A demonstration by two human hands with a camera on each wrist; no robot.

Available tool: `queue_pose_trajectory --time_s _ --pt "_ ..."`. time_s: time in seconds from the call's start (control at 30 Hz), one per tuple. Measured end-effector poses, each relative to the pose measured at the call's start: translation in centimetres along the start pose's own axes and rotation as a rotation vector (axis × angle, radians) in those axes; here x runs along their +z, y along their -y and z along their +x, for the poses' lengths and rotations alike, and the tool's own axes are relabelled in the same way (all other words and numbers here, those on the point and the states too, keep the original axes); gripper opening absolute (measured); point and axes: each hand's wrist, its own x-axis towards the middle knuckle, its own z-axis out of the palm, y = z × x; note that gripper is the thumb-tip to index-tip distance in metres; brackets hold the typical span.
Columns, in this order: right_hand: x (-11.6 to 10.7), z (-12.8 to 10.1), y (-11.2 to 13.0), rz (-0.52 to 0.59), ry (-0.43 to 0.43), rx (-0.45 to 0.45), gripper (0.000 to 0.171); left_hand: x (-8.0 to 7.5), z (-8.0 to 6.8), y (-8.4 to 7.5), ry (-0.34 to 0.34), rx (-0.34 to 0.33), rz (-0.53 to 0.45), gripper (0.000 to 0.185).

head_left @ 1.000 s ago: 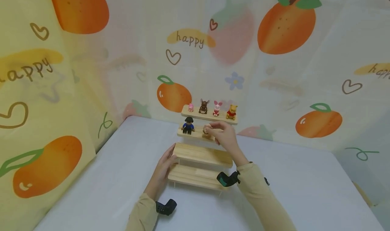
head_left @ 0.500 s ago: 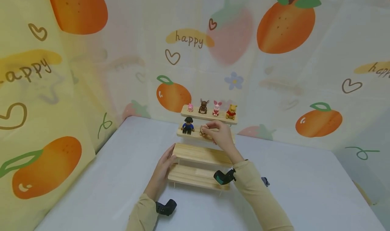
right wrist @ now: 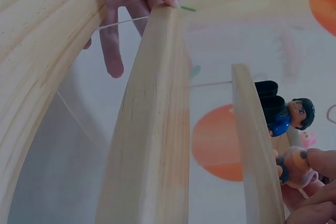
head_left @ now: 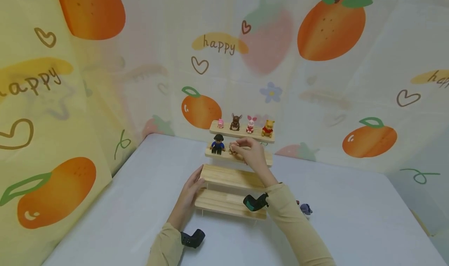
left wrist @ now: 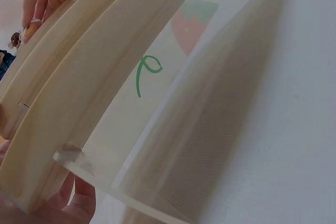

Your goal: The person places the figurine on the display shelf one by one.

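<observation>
So the right hand (head_left: 251,153) is up at the second tier from the top of a little wooden stepped shelf (head_left: 233,176), fingers curled and pinching a small tan figure (head_left: 232,149) that sits right on that tier. The right wrist view shows it better: fingertips (right wrist: 320,162) wrapped around the little figure (right wrist: 294,167), which has a roundish peach-coloured head and something dark at its neck. Too small and covered up to say what character it is.

Just to the left on the same tier sits a black-haired figure in a blue top (head_left: 218,144), close to the pinched one but not touching as far as I can see.

The left hand (head_left: 188,195) is lower down, fingers mostly straight, pressed flat against the left end of the shelf around the third tier. Not gripping anything, more like resting against it.

Top tier has four toys in a row: a tiny pink one (head_left: 220,123), a dark brown one (head_left: 235,122), a pink-and-white one with long ears (head_left: 250,125), and a yellow bear in a red shirt (head_left: 268,128).

The shelf stands on a white surface (head_left: 122,211) near the back corner. A small greyish toy (head_left: 306,209) lies on the surface just right of the right sleeve. A fruit-print curtain (head_left: 329,28) hangs behind.
</observation>
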Motion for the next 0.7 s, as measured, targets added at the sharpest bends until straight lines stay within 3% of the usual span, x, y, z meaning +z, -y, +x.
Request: queue_pose_trajectory --time_s 0.7 --pt "-0.8 -0.48 -0.16 0.081 0.104 0.023 0.038 0.44 -0.09 -0.31 -0.03 -0.05 -0.029 0.062"
